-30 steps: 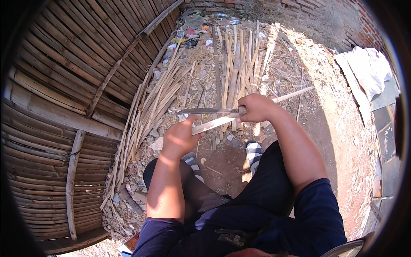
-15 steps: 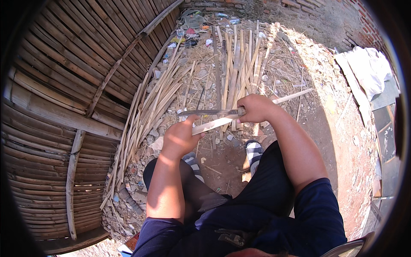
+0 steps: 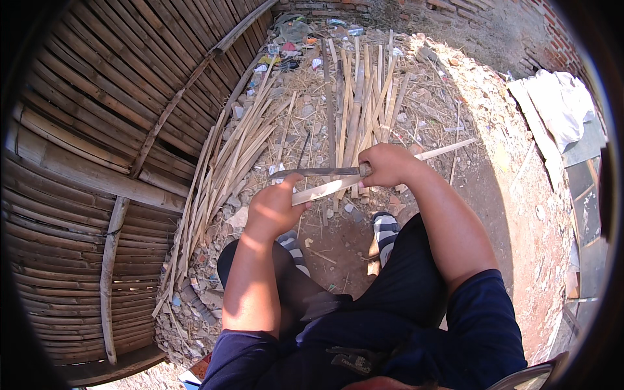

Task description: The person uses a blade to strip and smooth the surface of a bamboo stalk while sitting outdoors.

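My left hand [image 3: 276,207] grips the near end of a pale bamboo strip [image 3: 325,189]. That strip runs rightward past my right hand and pokes out beyond it toward the upper right. My right hand [image 3: 388,165] is closed on the handle of a long dark knife [image 3: 312,172]. Its blade points left and lies along the top of the strip, just above my left hand. Both hands are held over the ground in front of my knees.
Split bamboo strips [image 3: 361,97] lie in a pile ahead, and another bundle [image 3: 221,175] leans along a woven bamboo wall [image 3: 97,130] at left. Litter and shavings cover the dirt. My striped sandals [image 3: 387,231] rest below. White cloth [image 3: 559,110] lies at right.
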Demonstrator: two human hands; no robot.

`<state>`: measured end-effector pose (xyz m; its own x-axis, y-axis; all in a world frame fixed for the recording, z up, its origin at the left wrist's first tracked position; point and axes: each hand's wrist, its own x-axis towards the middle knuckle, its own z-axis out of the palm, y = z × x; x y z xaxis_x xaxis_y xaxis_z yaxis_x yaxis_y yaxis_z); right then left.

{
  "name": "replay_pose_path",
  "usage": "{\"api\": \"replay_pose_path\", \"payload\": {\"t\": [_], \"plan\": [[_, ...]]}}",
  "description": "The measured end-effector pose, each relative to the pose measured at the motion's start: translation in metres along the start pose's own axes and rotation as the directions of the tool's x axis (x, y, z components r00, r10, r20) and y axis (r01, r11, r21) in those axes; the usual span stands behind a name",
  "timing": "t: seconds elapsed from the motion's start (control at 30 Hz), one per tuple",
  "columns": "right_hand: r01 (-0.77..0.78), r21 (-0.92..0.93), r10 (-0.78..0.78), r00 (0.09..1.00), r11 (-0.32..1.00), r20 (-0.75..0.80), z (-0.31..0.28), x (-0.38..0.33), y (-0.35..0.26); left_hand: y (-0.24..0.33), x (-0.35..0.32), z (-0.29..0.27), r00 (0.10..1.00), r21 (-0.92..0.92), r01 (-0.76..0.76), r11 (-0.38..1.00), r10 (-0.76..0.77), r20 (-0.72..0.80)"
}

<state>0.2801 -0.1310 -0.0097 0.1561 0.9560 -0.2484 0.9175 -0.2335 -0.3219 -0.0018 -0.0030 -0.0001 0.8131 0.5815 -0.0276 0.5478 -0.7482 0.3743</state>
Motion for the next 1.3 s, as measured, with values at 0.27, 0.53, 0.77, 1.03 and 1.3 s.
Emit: {"api": "replay_pose_path", "payload": {"t": [0.27, 0.53, 0.77, 1.03, 1.3], "plan": [[-0.003, 0.016, 0.003, 1.0, 1.0, 0.026, -0.002, -0.001, -0.002, 0.003, 0.0, -0.003, 0.999, -0.003, 0.018, 1.0, -0.018, 0.038], [0.011, 0.028, -0.01, 1.0, 1.0, -0.014, 0.0, -0.001, 0.0, -0.002, 0.002, 0.002, 0.999, -0.024, 0.019, 1.0, -0.018, 0.039], [-0.021, 0.021, 0.021, 0.999, 1.0, 0.029, -0.005, -0.001, -0.003, -0.004, 0.001, 0.004, 0.999, -0.008, 0.027, 1.0, -0.026, 0.036], [-0.005, 0.052, 0.008, 0.999, 0.999, -0.054, -0.005, -0.003, -0.002, -0.007, 0.001, 0.005, 0.997, 0.016, 0.067, 0.998, -0.067, 0.037], [0.043, 0.087, -0.026, 0.98, 0.995, -0.197, -0.006, -0.002, 0.002, -0.012, 0.006, -0.004, 0.966, 0.005, 0.256, 0.967, -0.256, 0.021]]}}
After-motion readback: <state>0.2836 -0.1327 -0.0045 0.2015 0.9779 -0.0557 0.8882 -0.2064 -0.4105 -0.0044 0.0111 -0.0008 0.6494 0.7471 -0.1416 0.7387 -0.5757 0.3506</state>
